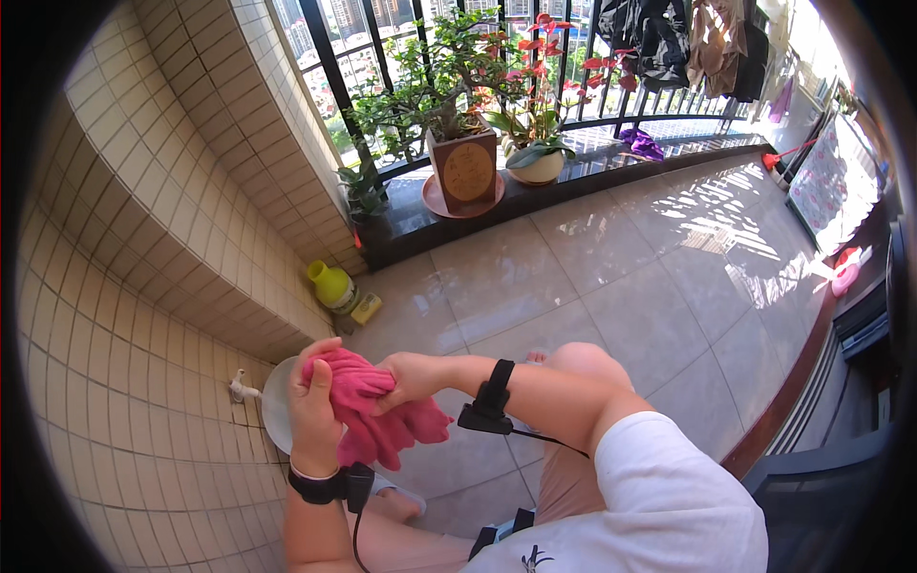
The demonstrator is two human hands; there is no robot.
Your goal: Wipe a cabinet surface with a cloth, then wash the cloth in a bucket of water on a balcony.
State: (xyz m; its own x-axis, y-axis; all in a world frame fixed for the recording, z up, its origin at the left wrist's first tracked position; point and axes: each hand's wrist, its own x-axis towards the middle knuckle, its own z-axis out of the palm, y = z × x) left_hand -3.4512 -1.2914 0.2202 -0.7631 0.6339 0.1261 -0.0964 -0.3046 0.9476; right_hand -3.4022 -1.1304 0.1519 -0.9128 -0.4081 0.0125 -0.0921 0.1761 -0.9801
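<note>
A bunched pink cloth (387,425) hangs in folds between my two hands, its lower edge loose and uneven. My left hand (315,406) is wrapped round the cloth's left side, with the thumb pointing up. From the right, my right hand (411,377) closes on the gathered upper part. Whether the cloth is a towel or a garment, I cannot tell. Just left of my left hand, a pale round basin (275,411) shows in part behind the hand. Both wrists wear black straps with small cabled boxes.
A white tap (244,387) juts from the tiled wall (143,382). By the wall stand a yellow-green bottle (331,286) and a small yellow block (366,307). Potted plants line a dark ledge (401,224) before the railing. Clothes (659,43) hang at the far right.
</note>
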